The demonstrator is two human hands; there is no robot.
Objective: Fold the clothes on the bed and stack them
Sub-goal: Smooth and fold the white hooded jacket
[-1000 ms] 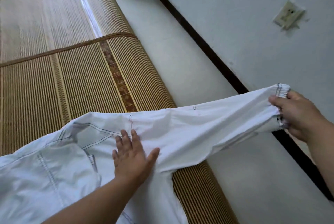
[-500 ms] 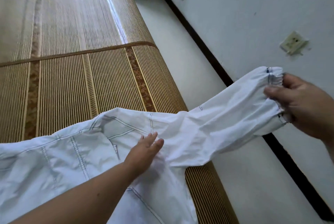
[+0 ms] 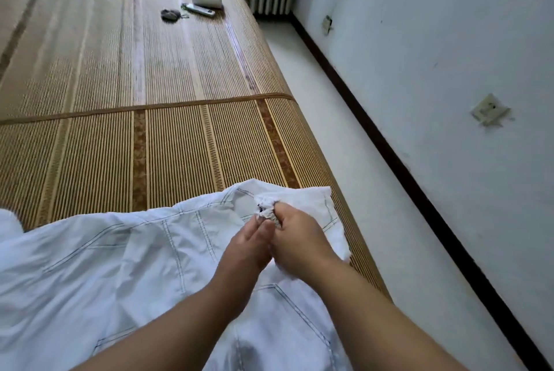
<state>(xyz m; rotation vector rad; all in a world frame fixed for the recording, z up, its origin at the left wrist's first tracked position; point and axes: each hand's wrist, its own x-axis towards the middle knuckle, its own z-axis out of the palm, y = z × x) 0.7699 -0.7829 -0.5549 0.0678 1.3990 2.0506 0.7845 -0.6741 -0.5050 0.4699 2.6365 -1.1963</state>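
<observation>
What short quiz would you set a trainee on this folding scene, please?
1. True or false: the right hand grips the bunched cuff of the white garment.
2. The garment lies on: A) the floor, B) the bamboo mat, C) a chair.
3. Fill in: the fingers of the left hand are ____, not curled.
Key: 1 true; 2 B; 3 straight.
</observation>
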